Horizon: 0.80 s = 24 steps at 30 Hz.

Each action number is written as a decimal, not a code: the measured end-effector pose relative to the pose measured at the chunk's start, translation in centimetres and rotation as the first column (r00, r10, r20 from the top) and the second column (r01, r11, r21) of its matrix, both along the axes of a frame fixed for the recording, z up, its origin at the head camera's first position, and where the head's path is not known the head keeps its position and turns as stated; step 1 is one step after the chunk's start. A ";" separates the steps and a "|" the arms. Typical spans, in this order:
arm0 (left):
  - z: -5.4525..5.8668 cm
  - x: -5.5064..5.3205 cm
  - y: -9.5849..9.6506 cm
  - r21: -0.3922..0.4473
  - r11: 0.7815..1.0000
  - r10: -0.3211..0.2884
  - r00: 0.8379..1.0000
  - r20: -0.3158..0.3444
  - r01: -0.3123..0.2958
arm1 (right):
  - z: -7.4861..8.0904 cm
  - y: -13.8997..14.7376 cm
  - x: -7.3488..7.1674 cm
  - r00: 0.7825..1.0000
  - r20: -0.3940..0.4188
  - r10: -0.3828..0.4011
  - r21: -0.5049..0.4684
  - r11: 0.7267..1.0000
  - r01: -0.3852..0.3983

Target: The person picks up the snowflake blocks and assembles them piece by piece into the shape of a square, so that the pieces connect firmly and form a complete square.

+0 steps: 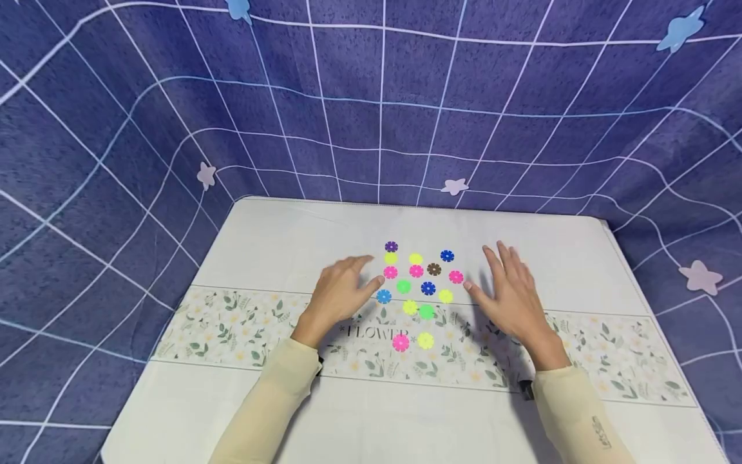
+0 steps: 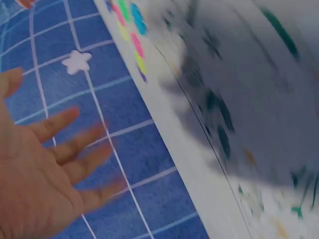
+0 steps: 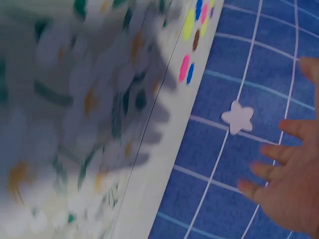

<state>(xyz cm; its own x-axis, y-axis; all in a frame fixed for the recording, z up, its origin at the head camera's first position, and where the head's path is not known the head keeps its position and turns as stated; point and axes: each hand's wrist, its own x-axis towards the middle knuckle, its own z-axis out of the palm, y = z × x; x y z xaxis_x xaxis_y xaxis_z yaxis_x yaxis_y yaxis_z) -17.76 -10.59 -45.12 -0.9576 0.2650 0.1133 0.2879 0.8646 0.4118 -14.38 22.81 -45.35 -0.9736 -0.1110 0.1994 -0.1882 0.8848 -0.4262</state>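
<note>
Small flower-shaped discs [image 1: 428,288] in pink, yellow, green, blue, brown and purple lie scattered flat near the middle of the counter [image 1: 278,245], between the two hands. A pink disc [image 1: 400,343] and a yellow disc [image 1: 426,341] sit side by side nearest the person, a little apart from the others. The left hand [image 1: 339,290] is raised with fingers spread, its thumb near the discs on that side; the right hand [image 1: 510,293] is likewise spread and raised, its thumb beside a pink one. Beneath runs a floral band [image 1: 232,328]. Cream sleeves [image 1: 261,406] cover both forearms, and a purple-blue cloth [image 1: 348,71] with stars [image 1: 455,187] surrounds the counter
</note>
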 end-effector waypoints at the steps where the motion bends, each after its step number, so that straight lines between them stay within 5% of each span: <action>1: 0.1 0.2 0.2 0.047 0.998 -0.036 0.999 0.021 0.035 | 0.1 -0.2 0.2 1.000 -0.006 0.021 -0.060 0.998 -0.021; 4: 0.3 1.2 0.9 0.171 0.974 -0.172 0.976 0.133 0.149 | 0.0 -1.1 1.0 0.997 -0.005 0.076 -0.234 0.969 -0.076; 7: 0.0 2.2 1.5 0.213 0.948 -0.289 0.923 0.253 0.238 | -0.6 -2.2 1.8 0.992 0.034 0.126 -0.349 0.931 -0.106; 9: -0.4 2.7 1.8 0.205 0.940 -0.327 0.896 0.300 0.274 | -1.3 -3.0 2.2 0.984 0.081 0.156 -0.375 0.920 -0.114; 11: -1.1 3.0 2.0 0.170 0.941 -0.333 0.886 0.322 0.292 | -2.3 -3.8 2.7 0.973 0.133 0.189 -0.371 0.920 -0.128; 19: -3.5 3.6 2.7 0.016 0.932 -0.355 0.899 0.256 0.363 | -4.7 -5.8 3.9 0.946 0.242 0.218 -0.279 0.949 -0.147; 24: -4.0 4.1 3.5 -0.051 0.932 -0.340 0.916 0.215 0.358 | -4.9 -6.1 4.3 0.946 0.195 0.260 -0.248 0.946 -0.209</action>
